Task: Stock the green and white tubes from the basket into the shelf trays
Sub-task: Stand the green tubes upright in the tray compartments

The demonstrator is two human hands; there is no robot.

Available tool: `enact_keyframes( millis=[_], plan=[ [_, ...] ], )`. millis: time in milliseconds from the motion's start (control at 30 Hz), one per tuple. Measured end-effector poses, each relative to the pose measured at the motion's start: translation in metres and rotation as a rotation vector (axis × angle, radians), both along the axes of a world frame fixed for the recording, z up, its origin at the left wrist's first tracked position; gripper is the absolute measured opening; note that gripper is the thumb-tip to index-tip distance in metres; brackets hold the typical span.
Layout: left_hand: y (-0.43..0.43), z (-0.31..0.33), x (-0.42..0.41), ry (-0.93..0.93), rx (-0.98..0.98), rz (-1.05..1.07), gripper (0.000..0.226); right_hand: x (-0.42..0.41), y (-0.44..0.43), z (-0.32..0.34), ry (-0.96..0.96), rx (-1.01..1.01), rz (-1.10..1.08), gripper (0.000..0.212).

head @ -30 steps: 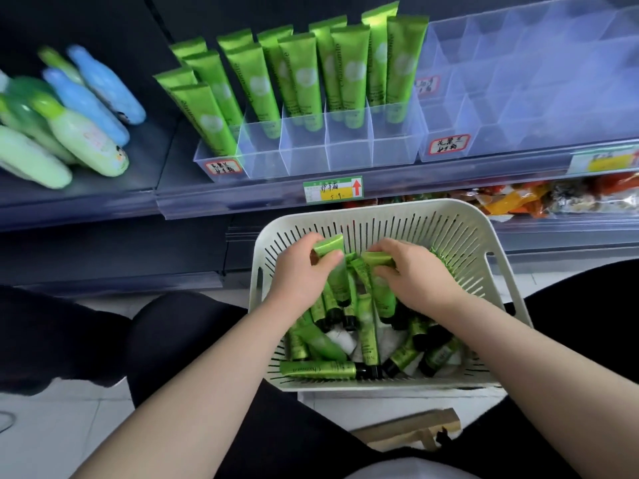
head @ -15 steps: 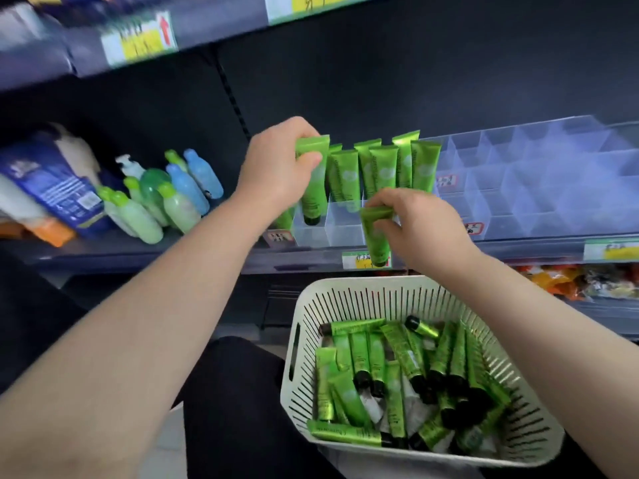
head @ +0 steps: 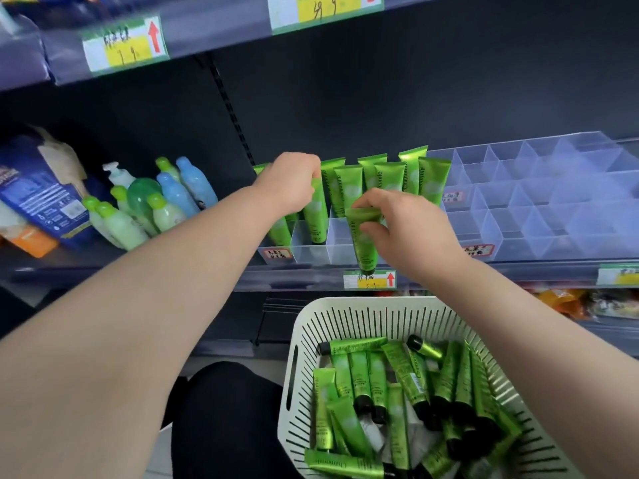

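Tubes (head: 397, 388) are lying jumbled in the basket (head: 345, 318), which is sitting below the shelf (head: 304, 280) edge. Above it, the left hand (head: 288, 184) is gripping a tube (head: 318, 216) by its crimped top, its fingers curled round it. That tube is standing cap-down in a cell near the front left of the clear tray (head: 311, 254), just beside the row of tubes (head: 390, 178) standing behind. The right hand (head: 408, 233) is pinching a second tube (head: 364, 242) near its top between thumb and fingers. This one is hanging upright, cap down, in front of the tray's front wall, with its cap overlapping the price tag (head: 371, 281). A second tray (head: 553, 202) is sitting to the right of the first, and bottles (head: 148, 205) are lying on the shelf to the left.
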State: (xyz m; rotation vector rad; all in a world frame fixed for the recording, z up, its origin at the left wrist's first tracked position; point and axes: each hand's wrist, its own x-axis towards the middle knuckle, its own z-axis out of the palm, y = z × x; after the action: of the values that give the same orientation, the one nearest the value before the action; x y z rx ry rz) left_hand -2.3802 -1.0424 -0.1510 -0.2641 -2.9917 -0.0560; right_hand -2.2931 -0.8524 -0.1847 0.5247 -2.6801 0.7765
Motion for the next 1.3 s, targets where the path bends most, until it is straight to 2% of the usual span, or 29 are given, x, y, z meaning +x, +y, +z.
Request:
enact_keyframes(
  millis=[133,300,433,700,1000,1300],
  plan=[
    [-0.007,-0.001,0.007,0.038,0.068,0.022,0.026,-0.002,-0.008,0.004,0.012,0.004,0.014,0.026],
    [-0.015,0.009,0.03,0.214,0.124,-0.016,0.036,-0.008,-0.024,0.016,0.041,-0.003,0.013,0.028],
    [-0.024,0.012,0.057,0.298,0.166,-0.047,0.034,-0.015,-0.04,0.029,0.09,0.002,0.022,0.029],
    [-0.046,-0.007,0.091,0.237,0.083,-0.121,0.037,-0.043,-0.074,0.031,0.08,0.003,0.007,0.029],
    [-0.061,-0.034,0.106,0.159,0.092,-0.15,0.039,-0.06,-0.086,-0.006,-0.072,0.127,-0.008,0.036],
    [-0.044,-0.045,0.103,0.121,0.112,-0.173,0.038,-0.049,-0.08,-0.005,0.076,0.08,0.023,0.036]
  ],
)
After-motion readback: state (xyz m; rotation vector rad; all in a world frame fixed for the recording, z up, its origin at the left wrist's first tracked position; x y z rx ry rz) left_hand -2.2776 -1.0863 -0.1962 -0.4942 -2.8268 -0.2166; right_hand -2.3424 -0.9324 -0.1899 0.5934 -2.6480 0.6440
